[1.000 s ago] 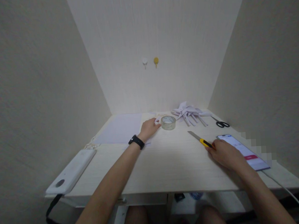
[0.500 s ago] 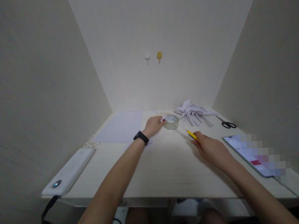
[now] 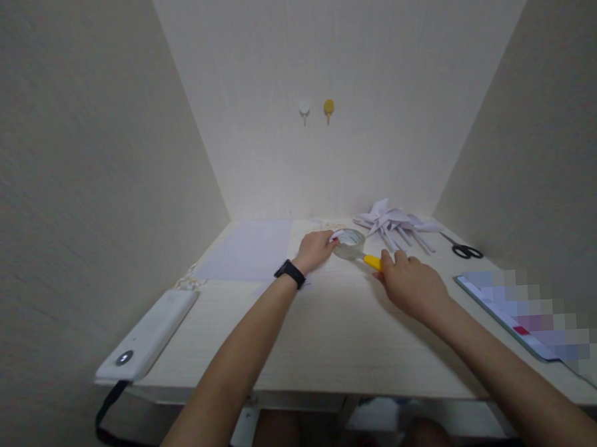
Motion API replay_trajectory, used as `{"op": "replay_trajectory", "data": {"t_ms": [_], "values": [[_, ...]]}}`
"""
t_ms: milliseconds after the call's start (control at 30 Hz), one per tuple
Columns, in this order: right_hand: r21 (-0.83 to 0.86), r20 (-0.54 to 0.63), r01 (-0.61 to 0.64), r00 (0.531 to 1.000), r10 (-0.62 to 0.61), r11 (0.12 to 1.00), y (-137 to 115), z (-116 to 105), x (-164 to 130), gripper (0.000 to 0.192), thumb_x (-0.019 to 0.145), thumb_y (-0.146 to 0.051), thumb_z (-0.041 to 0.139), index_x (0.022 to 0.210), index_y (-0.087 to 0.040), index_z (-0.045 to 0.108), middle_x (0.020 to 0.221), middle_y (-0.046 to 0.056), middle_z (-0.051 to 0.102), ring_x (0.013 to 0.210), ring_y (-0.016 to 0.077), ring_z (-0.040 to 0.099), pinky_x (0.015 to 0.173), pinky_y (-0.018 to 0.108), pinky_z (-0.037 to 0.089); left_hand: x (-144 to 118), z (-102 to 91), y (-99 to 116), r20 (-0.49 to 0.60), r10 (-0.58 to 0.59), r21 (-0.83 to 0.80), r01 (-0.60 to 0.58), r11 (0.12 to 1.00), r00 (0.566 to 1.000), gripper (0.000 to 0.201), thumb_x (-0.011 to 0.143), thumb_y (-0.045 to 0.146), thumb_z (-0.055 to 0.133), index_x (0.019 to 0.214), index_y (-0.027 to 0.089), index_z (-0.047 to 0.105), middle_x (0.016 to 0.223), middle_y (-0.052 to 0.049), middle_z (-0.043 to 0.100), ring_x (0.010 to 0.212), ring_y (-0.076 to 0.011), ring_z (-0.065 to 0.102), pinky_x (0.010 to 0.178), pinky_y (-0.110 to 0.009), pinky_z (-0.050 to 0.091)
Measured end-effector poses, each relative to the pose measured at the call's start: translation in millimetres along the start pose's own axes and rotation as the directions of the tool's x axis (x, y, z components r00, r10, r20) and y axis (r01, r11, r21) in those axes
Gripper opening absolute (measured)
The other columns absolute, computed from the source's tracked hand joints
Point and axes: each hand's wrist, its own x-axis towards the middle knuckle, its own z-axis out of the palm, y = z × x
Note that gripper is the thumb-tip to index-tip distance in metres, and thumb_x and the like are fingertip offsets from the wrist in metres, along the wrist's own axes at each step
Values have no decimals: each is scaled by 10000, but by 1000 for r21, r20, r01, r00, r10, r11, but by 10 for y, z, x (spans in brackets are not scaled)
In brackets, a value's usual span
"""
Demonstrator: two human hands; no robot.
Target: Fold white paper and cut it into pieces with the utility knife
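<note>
While the tape roll [image 3: 350,243] was pinched by the left hand [image 3: 318,248], a yellow knife [image 3: 373,262] was gripped in the right hand [image 3: 410,285] – blade at the tape, no strip yet seen cut free – folded papers [image 3: 394,222] lay behind

Soft, dim, warm light is falling from above, pooling brightest on the back wall just above the pale wooden table [image 3: 334,322]. Side walls are darkening toward the frame edges. Faint shadows are trailing under both forearms. The wide lens is splaying the walls outward. The near forearms are blurring slightly. A pixelated patch is masking the flat phone screen [image 3: 528,315] at right.
</note>
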Motion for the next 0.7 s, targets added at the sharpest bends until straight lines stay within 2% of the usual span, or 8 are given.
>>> {"op": "replay_trajectory", "data": {"t_ms": [233,700], "values": [[-43,-4,-2,1000,2,999,-2,-81,-28,467,1004,-343,445,1362,-48,505,1071,242,633,960,347,674,711,404,534,-12,24,4,-7,10,-2,-10,1000,1000,304,977,399,517,1025,175,717,961,-104,746,910,-245,678,718,-306,422],[-20,-18,-31,999,30,999,-77,-148,7,433,989,-323,470,1312,-46,548,1034,237,631,944,357,670,704,407,521,-66,-15,49,0,10,-10,-10,1000,1000,312,976,391,503,1044,177,719,975,-116,742,921,-251,676,751,-313,438]]}}
